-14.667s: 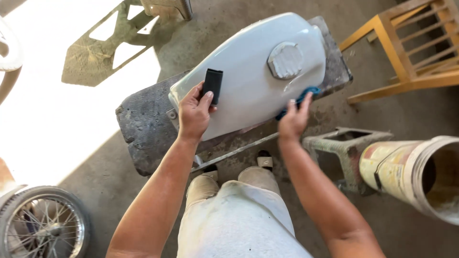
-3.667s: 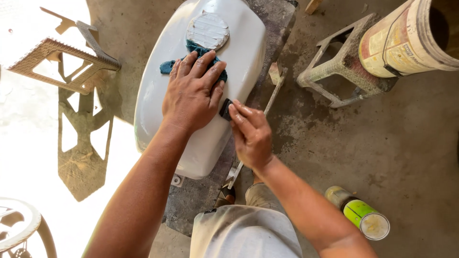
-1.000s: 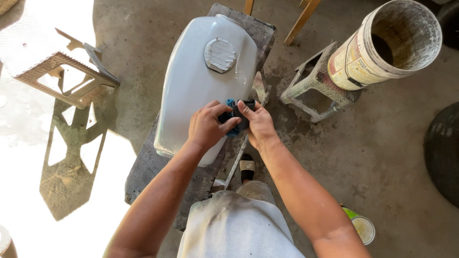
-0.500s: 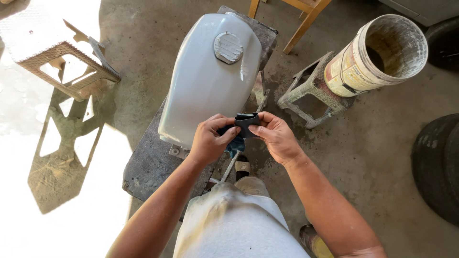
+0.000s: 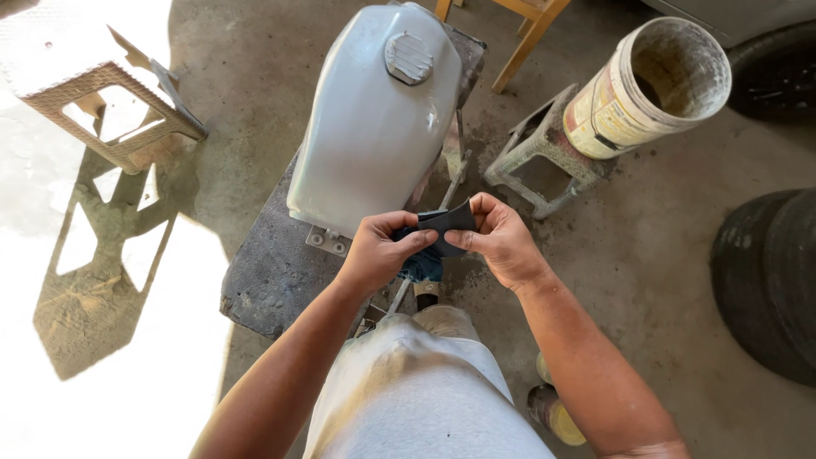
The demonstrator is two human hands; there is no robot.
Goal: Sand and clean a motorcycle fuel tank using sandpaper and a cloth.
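Observation:
A pale grey motorcycle fuel tank [image 5: 374, 127] with a round cap lies on a dark foam-covered stand [image 5: 272, 272]. In front of it, both hands meet over my lap. My left hand [image 5: 382, 251] and my right hand [image 5: 497, 238] together pinch a small dark sheet of sandpaper [image 5: 449, 223], bending it between the fingers. A blue cloth or pad [image 5: 422, 265] hangs beneath the left hand's fingers. Neither hand touches the tank.
A dirty plastic bucket [image 5: 650, 85] rests tilted on a small metal stool [image 5: 544, 161] at right. A wooden chair leg [image 5: 527, 42] stands behind the tank. A dark tyre [image 5: 769, 280] lies at far right, a lattice stool [image 5: 102, 110] at left, and a can [image 5: 552, 412] by my right leg.
The hands have left the tank's surface and drawn back toward my body, and both now hold the dark sheet. The view has shifted, with the tank farther up the frame.

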